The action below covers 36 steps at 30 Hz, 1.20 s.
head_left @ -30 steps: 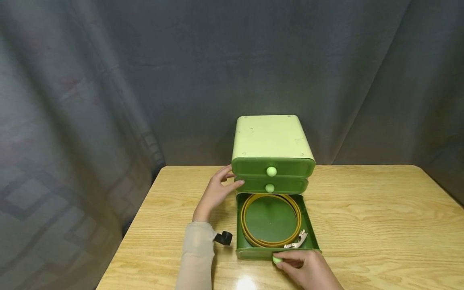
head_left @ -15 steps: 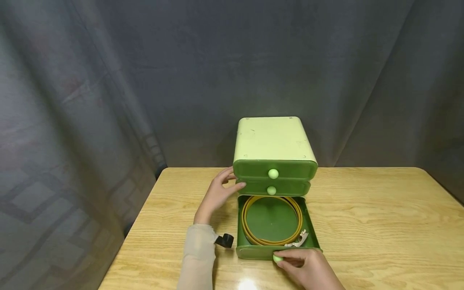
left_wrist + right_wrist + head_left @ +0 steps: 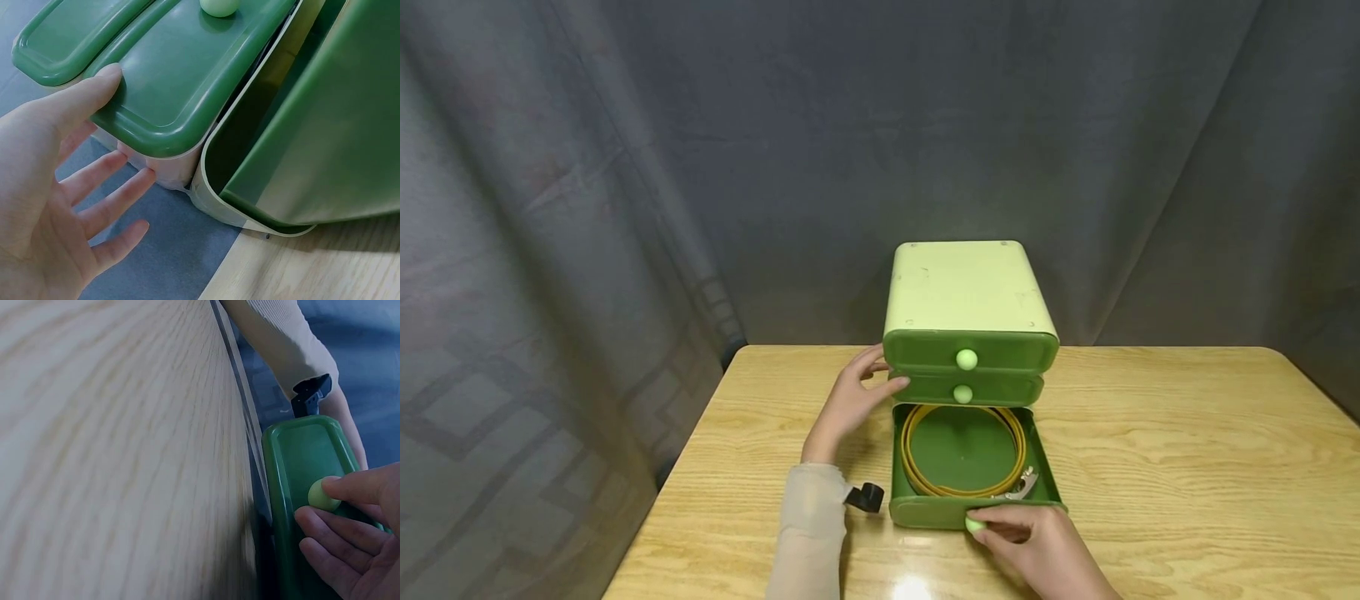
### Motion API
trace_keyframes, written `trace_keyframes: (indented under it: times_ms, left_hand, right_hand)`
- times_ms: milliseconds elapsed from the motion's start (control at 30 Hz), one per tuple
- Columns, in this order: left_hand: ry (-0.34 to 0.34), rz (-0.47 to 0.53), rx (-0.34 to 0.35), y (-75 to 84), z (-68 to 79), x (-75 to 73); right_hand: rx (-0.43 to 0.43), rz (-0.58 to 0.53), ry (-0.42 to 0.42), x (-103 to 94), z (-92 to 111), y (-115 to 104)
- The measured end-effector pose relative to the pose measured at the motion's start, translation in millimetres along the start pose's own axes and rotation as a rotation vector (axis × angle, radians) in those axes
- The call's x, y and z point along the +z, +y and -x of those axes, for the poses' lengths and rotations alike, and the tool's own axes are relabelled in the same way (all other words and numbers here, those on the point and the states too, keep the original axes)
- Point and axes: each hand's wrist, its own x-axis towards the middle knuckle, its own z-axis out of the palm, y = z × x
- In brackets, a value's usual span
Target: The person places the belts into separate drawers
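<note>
A small cabinet (image 3: pixel 966 287) with a pale yellow-green top and green drawer fronts stands on the table. Its bottom drawer (image 3: pixel 925 512) is pulled out and holds a coiled yellow-brown belt (image 3: pixel 1019 442) with a silver buckle (image 3: pixel 1025 483). My right hand (image 3: pixel 1045 546) pinches that drawer's round light-green knob (image 3: pixel 324 495) between thumb and fingers. At the cabinet's left side is my left hand (image 3: pixel 846 400); its thumb rests on the front of the middle drawer (image 3: pixel 169 81), while the other fingers reach along the side, fairly straight and spread.
The wood-grain table (image 3: pixel 1172 450) extends to both sides of the cabinet. A grey curtain (image 3: pixel 970 125) hangs behind. A black wrist mount (image 3: pixel 867 497) sticks out from the left sleeve, close to the open drawer's left side.
The bottom drawer has slid slightly inward, and my right hand has moved forward with its knob. My left hand stays in place at the cabinet's side.
</note>
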Motion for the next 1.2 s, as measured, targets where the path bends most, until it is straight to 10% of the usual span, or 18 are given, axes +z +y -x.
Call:
trace_keyframes:
  times_ms: [1200]
  left_hand:
    - [0.001,-0.005,0.007,-0.7,-1.7,-0.3]
  right_hand:
    - [0.089,-0.028,0.056,0.3,-20,2]
